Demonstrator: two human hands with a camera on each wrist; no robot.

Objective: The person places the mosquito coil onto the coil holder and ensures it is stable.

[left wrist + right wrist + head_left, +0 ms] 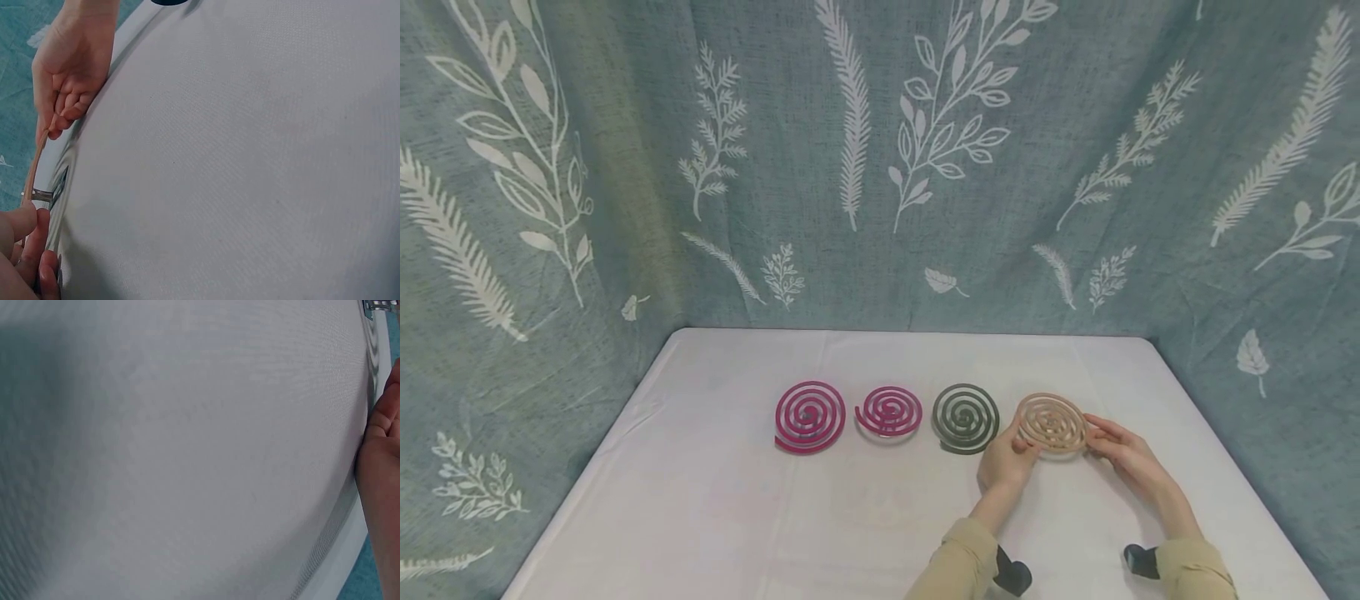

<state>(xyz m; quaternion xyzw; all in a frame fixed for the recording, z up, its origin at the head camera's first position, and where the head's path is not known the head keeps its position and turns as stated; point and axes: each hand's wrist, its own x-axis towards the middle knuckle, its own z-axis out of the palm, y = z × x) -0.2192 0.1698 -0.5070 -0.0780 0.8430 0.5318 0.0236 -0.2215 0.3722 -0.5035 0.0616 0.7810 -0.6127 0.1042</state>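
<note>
Between both hands is a tan mosquito coil, raised a little and close over the white table. My left hand pinches its left edge with the thumb and fingers. At the opposite edge, my right hand holds it by the fingertips. In the left wrist view, the coil shows edge-on, with a small metal stand under it. To the left lie a dark green coil and two magenta coils, one propped above the cloth and one at the far left.
A white cloth covers the table. Blue-green curtains with white leaf prints hang behind and at both sides. Dark wrist-worn cameras hang under the sleeves. The green coil lies close beside my left hand.
</note>
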